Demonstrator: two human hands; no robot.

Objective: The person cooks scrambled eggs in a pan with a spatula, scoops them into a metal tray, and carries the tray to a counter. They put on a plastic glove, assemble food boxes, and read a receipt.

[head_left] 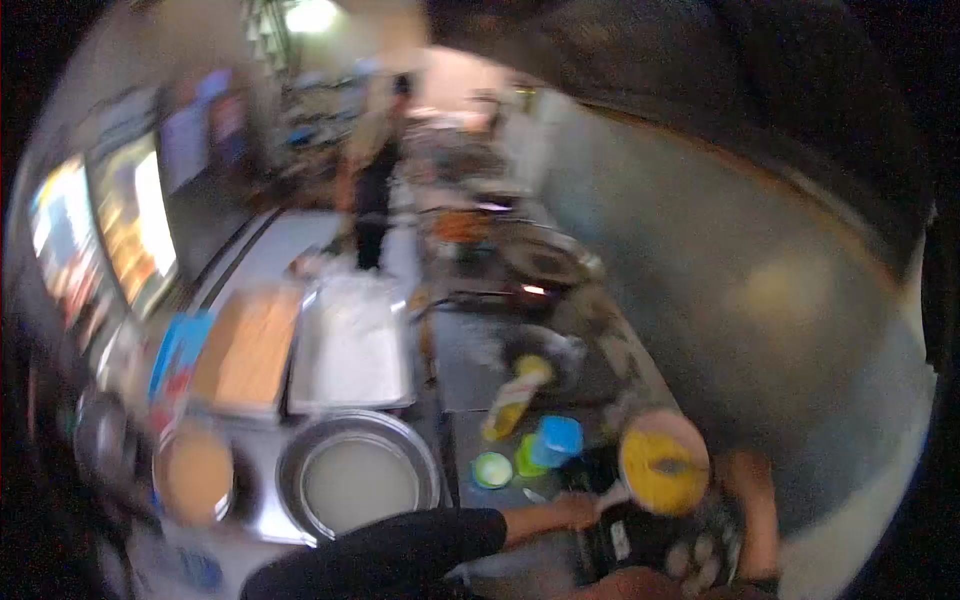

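Observation:
Motion smears much of the head view. My left hand (578, 511) reaches in from the bottom, its fingers closed beside a pale handle-like strip that runs to a round pot (663, 422). What those fingers hold is blurred. Yellow food (660, 480) fills the pot, with a dark utensil in it. Just right of the pot is my right hand (745, 475), pointing downward; its fingers do not show clearly. Below the pot, a dark pan (715, 535) holds several pale round pieces. A blue cup (557, 441) and a green-and-white container (492, 470) stand left of it.
A wide metal bowl (428, 470) of pale liquid stands left, beside a smaller tan-filled bowl (160, 480). Beyond are a tray of white powder (350, 345) and an orange-brown tray (250, 345). A yellow bottle (512, 405) lies near the stove (540, 260). Another person (375, 180) stands further back.

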